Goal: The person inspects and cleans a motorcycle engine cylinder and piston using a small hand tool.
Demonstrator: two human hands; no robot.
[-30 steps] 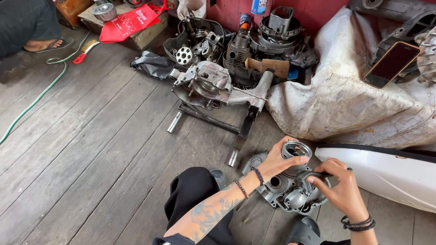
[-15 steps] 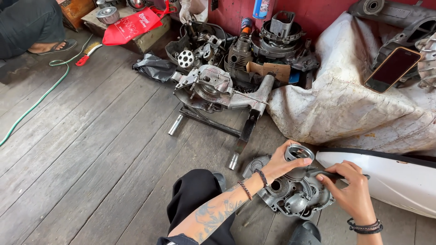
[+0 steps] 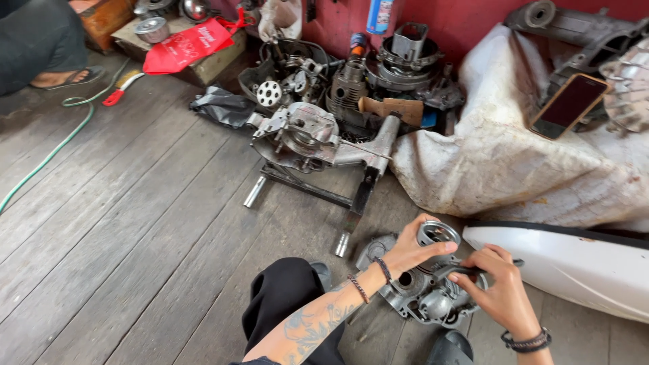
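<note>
Fingers of the left hand grip the engine casing rim, the right hand clasps a dark tool, bare floorboards leftward.

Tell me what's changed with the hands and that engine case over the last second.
Little has changed. The right hand shifted slightly and now grips a dark handle over the engine case. The left hand stays on the case's round rim. The case has not moved on the floor, and the engine on the stand, the white panel and the phone are as before.
</note>
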